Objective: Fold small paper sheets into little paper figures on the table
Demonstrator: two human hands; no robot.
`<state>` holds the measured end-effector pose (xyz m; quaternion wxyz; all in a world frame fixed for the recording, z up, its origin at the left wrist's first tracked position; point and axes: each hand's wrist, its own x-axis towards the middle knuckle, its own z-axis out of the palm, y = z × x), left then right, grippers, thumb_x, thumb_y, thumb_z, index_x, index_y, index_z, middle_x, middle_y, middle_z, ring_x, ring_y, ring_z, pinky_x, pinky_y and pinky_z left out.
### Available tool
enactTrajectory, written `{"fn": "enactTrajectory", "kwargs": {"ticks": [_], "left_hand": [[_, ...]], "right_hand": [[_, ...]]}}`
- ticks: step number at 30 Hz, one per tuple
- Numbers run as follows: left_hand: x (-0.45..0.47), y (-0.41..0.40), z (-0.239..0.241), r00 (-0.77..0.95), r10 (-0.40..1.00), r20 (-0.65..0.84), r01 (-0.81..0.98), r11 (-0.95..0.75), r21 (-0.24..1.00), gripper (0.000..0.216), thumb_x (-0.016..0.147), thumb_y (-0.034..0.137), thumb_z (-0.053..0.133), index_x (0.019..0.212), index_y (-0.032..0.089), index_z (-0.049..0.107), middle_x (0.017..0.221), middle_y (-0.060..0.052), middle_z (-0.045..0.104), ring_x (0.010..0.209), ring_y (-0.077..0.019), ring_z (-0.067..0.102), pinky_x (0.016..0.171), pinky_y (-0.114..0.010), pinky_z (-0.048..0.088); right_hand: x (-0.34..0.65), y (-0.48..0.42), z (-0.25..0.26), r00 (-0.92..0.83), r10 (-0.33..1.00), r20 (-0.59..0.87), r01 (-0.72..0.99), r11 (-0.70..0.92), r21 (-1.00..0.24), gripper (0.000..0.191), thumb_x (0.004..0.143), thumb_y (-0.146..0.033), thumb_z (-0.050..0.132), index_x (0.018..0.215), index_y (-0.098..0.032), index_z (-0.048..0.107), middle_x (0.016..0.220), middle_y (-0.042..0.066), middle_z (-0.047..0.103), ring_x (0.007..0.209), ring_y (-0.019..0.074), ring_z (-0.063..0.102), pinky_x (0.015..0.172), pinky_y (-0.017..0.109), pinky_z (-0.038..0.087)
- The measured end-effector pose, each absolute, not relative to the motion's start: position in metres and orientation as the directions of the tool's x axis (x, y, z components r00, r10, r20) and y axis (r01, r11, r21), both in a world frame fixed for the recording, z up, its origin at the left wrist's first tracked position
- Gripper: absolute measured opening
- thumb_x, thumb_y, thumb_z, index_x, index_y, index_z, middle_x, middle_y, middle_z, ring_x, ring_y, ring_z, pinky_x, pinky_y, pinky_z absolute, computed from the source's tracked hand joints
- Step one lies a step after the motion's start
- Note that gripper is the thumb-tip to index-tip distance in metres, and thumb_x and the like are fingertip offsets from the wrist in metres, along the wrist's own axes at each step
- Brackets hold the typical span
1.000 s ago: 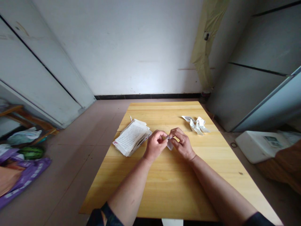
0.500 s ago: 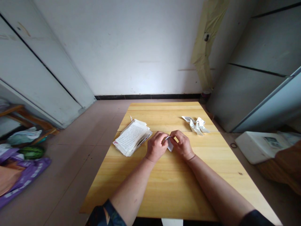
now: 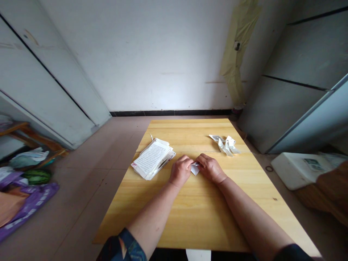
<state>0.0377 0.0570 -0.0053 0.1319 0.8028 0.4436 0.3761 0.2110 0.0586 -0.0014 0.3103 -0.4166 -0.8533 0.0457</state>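
Between my two hands is a small folded piece of white paper (image 3: pixel 194 169), near the middle of the wooden table (image 3: pixel 195 214). My left hand (image 3: pixel 181 169) is closed on its left edge. My right hand (image 3: pixel 210 168) grips its right side, the fingers curled over the top. Part of the paper is hidden under the fingers. Left of my left hand lies a stack of printed paper sheets (image 3: pixel 153 158), uneven at its edges. Beyond my right hand rest several folded paper pieces (image 3: pixel 227 145), standing up in creased shapes.
A white wall (image 3: pixel 168 65) with a dark skirting strip rises behind the table. At right stand a grey cabinet (image 3: pixel 288 83) and a white foam box (image 3: pixel 296 170). On the floor at left, a watermelon (image 3: pixel 37 176) lies beside a purple bag (image 3: pixel 35 206).
Both hands have lowered and flattened toward the tabletop. The fingers, earlier raised in a pinch, now press over the folded paper, and less of it hangs below them.
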Motion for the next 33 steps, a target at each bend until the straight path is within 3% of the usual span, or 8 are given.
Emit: {"fn": "enactTrajectory", "kwargs": {"ticks": [9, 13, 16, 20, 25, 33], "left_hand": [[0.028, 0.054, -0.005, 0.443, 0.744, 0.5, 0.592, -0.662, 0.46, 0.028, 0.083, 0.007, 0.045, 0.084, 0.021, 0.07, 0.077, -0.005, 0.06, 0.074, -0.0157, 0.055, 0.068, -0.026, 0.045], [0.023, 0.049, -0.005, 0.509, 0.702, 0.498, 0.619, -0.701, 0.355, 0.028, 0.087, 0.01, 0.042, 0.086, 0.02, 0.068, 0.08, -0.006, 0.06, 0.076, -0.0167, 0.055, 0.068, -0.027, 0.046], [0.022, 0.045, -0.004, 0.517, 0.704, 0.487, 0.63, -0.698, 0.341, 0.026, 0.087, 0.011, 0.043, 0.085, 0.02, 0.067, 0.079, -0.006, 0.059, 0.074, -0.0166, 0.054, 0.066, -0.027, 0.045], [0.022, 0.044, -0.002, 0.525, 0.695, 0.491, 0.629, -0.706, 0.327, 0.024, 0.086, 0.01, 0.045, 0.086, 0.021, 0.067, 0.081, -0.005, 0.06, 0.075, -0.0165, 0.054, 0.066, -0.027, 0.044], [0.018, 0.046, -0.003, 0.573, 0.652, 0.496, 0.621, -0.741, 0.257, 0.025, 0.083, 0.006, 0.046, 0.084, 0.02, 0.066, 0.081, -0.005, 0.061, 0.077, -0.0164, 0.055, 0.068, -0.027, 0.045], [0.014, 0.048, -0.004, 0.637, 0.589, 0.498, 0.608, -0.78, 0.146, 0.022, 0.086, 0.009, 0.046, 0.088, 0.019, 0.066, 0.081, -0.003, 0.061, 0.078, -0.0165, 0.054, 0.07, -0.028, 0.045]], "right_hand": [[0.211, 0.058, -0.001, -0.538, 0.699, 0.471, 0.655, 0.698, -0.288, 0.01, 0.083, -0.009, 0.053, 0.082, -0.018, 0.057, 0.076, 0.002, 0.056, 0.065, 0.0122, 0.056, 0.06, 0.021, 0.046], [0.213, 0.057, 0.004, -0.572, 0.705, 0.42, 0.624, 0.706, -0.335, 0.017, 0.078, -0.007, 0.055, 0.092, -0.017, 0.057, 0.083, 0.003, 0.057, 0.072, 0.0144, 0.058, 0.066, 0.024, 0.048], [0.217, 0.054, 0.009, -0.593, 0.694, 0.407, 0.608, 0.718, -0.339, 0.02, 0.079, -0.009, 0.054, 0.097, -0.016, 0.056, 0.088, 0.005, 0.057, 0.076, 0.0156, 0.058, 0.068, 0.026, 0.05], [0.223, 0.048, 0.009, -0.63, 0.644, 0.434, 0.594, 0.76, -0.265, 0.01, 0.086, -0.014, 0.05, 0.09, -0.017, 0.058, 0.084, 0.006, 0.058, 0.075, 0.0163, 0.057, 0.068, 0.027, 0.049], [0.228, 0.043, 0.002, -0.6, 0.612, 0.515, 0.62, 0.763, -0.183, 0.015, 0.09, -0.017, 0.047, 0.088, -0.016, 0.062, 0.08, 0.007, 0.06, 0.076, 0.0169, 0.056, 0.071, 0.028, 0.046], [0.229, 0.043, 0.001, -0.614, 0.633, 0.471, 0.661, 0.739, -0.131, 0.02, 0.091, -0.018, 0.048, 0.079, -0.017, 0.064, 0.077, 0.006, 0.06, 0.074, 0.0169, 0.053, 0.07, 0.028, 0.042]]}}
